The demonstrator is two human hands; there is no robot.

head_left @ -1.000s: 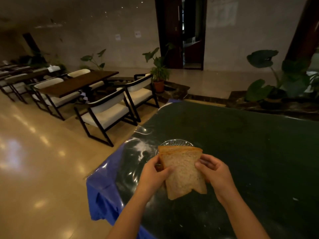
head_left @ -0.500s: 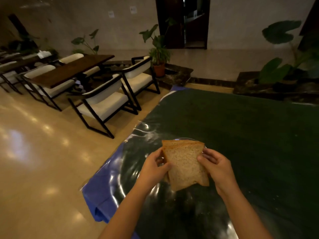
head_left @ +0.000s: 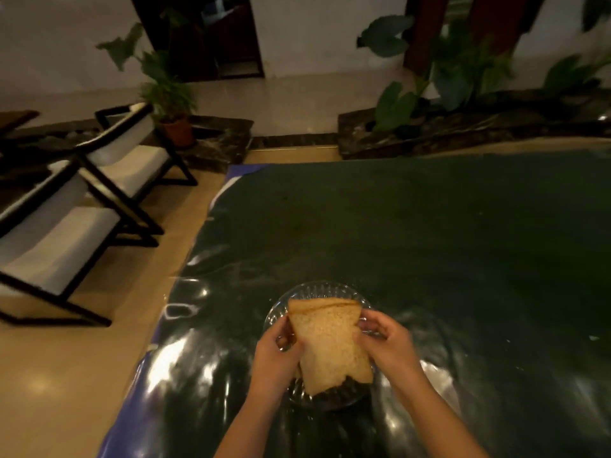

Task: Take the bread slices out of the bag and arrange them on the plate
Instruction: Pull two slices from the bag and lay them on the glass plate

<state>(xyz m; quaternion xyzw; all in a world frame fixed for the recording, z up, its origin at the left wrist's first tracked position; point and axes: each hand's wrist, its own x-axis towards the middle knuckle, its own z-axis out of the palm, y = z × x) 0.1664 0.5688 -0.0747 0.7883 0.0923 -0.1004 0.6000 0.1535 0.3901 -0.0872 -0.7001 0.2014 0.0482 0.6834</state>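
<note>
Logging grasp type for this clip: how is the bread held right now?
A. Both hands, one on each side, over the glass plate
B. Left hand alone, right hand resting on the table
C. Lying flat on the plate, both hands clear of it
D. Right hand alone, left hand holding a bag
A: the left hand and right hand each grip a side of the bread, which is over the glass plate.

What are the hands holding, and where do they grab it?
Bread slices, pinched by their side edges: left hand on the left edge, right hand on the right, over the glass plate.
</note>
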